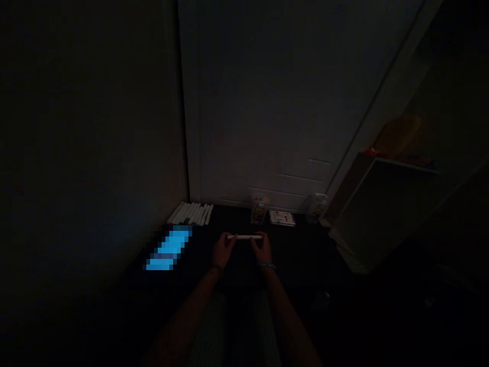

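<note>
The room is very dark. Both my hands hold one white marker pen (244, 237) level in front of me. My left hand (223, 251) pinches its left end and my right hand (262, 248) pinches its right end, fingers closed. A band sits on each wrist. A row of several white markers (192, 213) lies on the dark floor to the far left, by the wall.
A glowing blue screen (168, 248) lies on the floor at left. Small clear containers (259, 209) (316, 206) and a flat printed pack (282, 218) stand before a pale door (275, 102). A pale cabinet (374, 209) with a yellow object (399, 133) on top rises at right.
</note>
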Demonstrator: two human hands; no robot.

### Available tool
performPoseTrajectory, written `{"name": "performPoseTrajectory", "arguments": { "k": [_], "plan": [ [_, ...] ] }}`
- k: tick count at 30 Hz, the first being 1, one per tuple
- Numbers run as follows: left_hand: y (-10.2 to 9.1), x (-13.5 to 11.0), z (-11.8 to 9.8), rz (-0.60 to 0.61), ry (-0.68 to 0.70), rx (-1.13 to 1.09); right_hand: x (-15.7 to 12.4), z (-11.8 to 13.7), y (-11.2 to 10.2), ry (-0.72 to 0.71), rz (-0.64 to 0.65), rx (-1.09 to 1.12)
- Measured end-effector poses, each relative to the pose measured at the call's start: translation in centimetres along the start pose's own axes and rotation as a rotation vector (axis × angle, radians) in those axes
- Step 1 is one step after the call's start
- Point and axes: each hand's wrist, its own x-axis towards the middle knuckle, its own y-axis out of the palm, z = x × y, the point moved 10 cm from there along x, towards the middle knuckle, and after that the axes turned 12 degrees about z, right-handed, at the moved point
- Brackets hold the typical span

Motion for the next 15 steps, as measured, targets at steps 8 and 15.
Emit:
{"name": "performPoseTrajectory", "arguments": {
  "k": [8,15],
  "plan": [
    [0.03,0.1,0.07,0.003,0.029,-0.003,0.03,0.36,0.21,-0.032,0.027,-0.001],
    [-0.08,0.03,0.04,-0.006,0.038,0.007,-0.09,0.49,-0.07,-0.038,0.017,-0.013]
  ]
}}
